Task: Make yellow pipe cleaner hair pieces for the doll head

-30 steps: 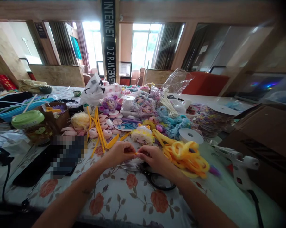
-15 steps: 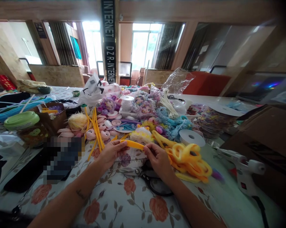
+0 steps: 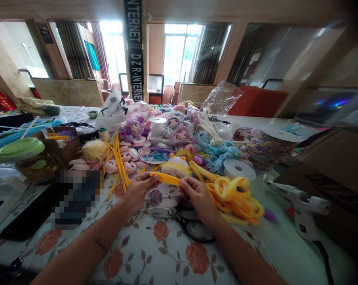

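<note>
A short yellow fabric strip (image 3: 168, 179) is stretched between my two hands above the flowered tablecloth. My left hand (image 3: 141, 188) pinches its left end, and my right hand (image 3: 196, 192) pinches the right end. Scissors with black handles (image 3: 193, 229) lie on the cloth, partly hidden under my right hand. Just beyond the strip sits a doll head with pale yellow trim (image 3: 176, 166). To the right of my right hand is a looped heap of yellow fluffy cord (image 3: 232, 198). Long yellow strips (image 3: 119, 162) lean near my left hand.
Doll face pieces (image 3: 129, 168), a yellow yarn ball (image 3: 94, 151) and bagged dolls (image 3: 179, 130) crowd the far side. A white spool (image 3: 239, 170) and a glue gun (image 3: 306, 206) lie right, beside a cardboard box (image 3: 330, 174). A green-lidded jar (image 3: 21, 154) stands left.
The view has shifted slightly. Both hands keep their pinch on the yellow strip, which stays stretched between them in nearly the same place.
</note>
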`<state>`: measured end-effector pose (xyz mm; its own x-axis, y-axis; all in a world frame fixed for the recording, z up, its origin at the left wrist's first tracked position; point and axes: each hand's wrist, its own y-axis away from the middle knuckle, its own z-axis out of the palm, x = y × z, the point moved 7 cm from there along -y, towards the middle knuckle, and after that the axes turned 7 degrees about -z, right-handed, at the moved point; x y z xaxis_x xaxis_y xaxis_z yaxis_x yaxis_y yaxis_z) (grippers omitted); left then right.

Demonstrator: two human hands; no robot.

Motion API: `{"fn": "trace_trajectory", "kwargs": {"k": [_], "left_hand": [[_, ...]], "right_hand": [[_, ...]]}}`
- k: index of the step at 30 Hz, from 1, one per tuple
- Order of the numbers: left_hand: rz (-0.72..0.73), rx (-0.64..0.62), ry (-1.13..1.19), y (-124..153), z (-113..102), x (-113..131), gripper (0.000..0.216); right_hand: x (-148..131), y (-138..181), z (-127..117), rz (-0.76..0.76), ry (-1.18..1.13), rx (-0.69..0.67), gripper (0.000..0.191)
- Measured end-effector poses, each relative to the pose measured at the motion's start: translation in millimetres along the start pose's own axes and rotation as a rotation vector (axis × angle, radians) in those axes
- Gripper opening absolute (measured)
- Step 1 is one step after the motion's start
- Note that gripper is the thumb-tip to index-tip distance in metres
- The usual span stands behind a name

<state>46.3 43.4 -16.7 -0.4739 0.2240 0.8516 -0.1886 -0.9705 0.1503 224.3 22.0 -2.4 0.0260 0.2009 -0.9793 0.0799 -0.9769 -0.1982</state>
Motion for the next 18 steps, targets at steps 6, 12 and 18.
{"fn": "trace_trajectory", "kwargs": {"k": [6, 12, 18], "left_hand": [[-0.030, -0.102, -0.071, 11, 20, -14, 0.024], [0.070, 0.011, -0.154, 19, 22, -9, 0.019], [0.114, 0.096, -0.146, 19, 19, -9, 0.019]], "right_hand": [[-14, 4, 8, -0.149, 0.203, 0.025, 0.029], [-23, 13, 31, -0.195, 0.368, -0.113, 0.025], [-19, 14, 30, -0.116, 0.380, -0.074, 0.027]]}}
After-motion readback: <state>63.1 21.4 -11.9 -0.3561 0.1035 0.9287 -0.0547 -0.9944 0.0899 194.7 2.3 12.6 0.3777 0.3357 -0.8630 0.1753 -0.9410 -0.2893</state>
